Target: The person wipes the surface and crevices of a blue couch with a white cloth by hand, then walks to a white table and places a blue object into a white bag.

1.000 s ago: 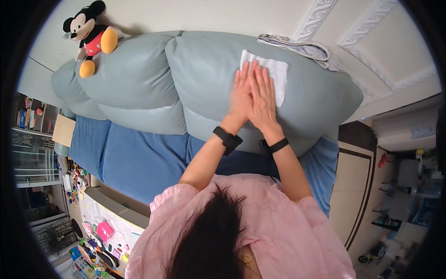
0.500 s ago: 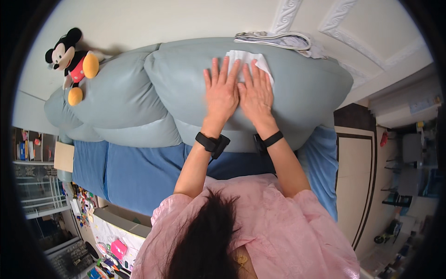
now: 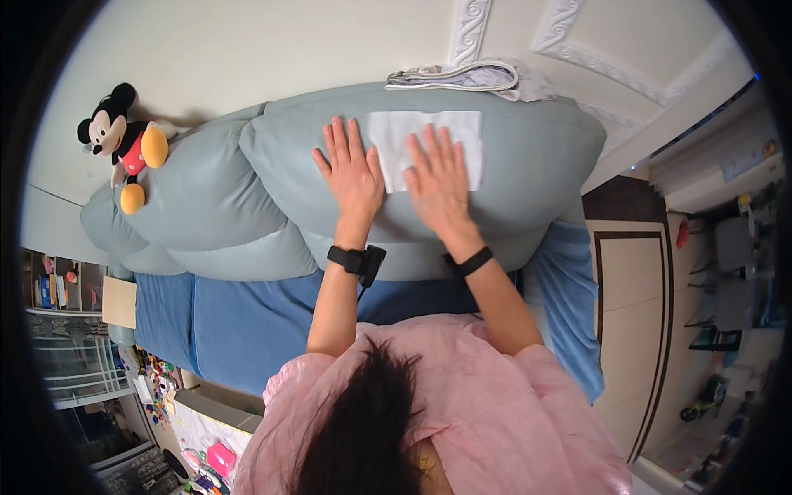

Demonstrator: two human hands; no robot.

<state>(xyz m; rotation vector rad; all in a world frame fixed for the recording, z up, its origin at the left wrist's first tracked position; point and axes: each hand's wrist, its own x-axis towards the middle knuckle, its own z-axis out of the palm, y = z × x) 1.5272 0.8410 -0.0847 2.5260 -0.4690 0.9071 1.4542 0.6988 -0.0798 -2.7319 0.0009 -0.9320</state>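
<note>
From where I stand, a white cloth (image 3: pixel 398 132) lies flat on the grey sofa back (image 3: pixel 528 157). The right hand (image 3: pixel 441 188) is over its lower part, with fingers spread. The left hand (image 3: pixel 357 177) is beside the left edge of it, fingers also spread; whether its thumb touches the cloth, I cannot tell well.

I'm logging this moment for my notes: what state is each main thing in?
Cloth: spread flat on the backrest, partly covered
Left hand: open, fingers apart, beside the cloth
Right hand: open, fingers apart, over the cloth
Wristbands: fastened, one per wrist
Plush toy: propped atop the sofa's back
Fabric bundle: folded, atop the backrest
Blue cover: spread over the seat
</note>
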